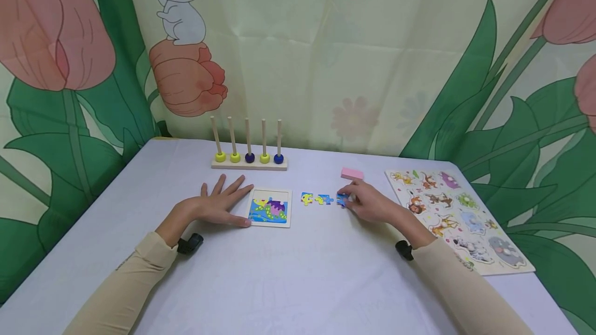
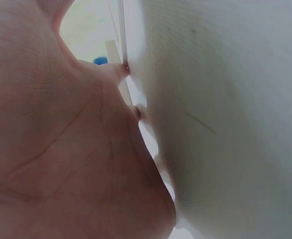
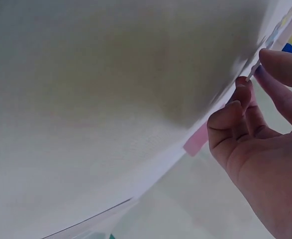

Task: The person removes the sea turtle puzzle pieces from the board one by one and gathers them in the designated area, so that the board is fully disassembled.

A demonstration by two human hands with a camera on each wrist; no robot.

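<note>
My left hand [image 1: 219, 204] lies with fingers spread beside a small framed jigsaw puzzle [image 1: 289, 211], its thumb and a fingertip at the frame's left edge. In the left wrist view the palm [image 2: 76, 139] fills much of the picture. The puzzle shows part of a colourful picture with a purple shape, and its upper strip is bare. My right hand [image 1: 372, 201] pinches a blue jigsaw piece [image 1: 342, 199] at the table. Its thin edge shows between the fingertips in the right wrist view. Two loose jigsaw pieces, a yellow-and-blue one [image 1: 307, 198] and another [image 1: 326, 199], lie between puzzle and right hand.
A wooden peg stand [image 1: 249, 166] with yellow and dark blue beads stands behind the puzzle. A pink block [image 1: 352, 173] lies beyond my right hand. An animal puzzle board [image 1: 458, 221] lies at the right, partly under the right forearm's line. A printed curtain [image 1: 358, 56] hangs behind the table.
</note>
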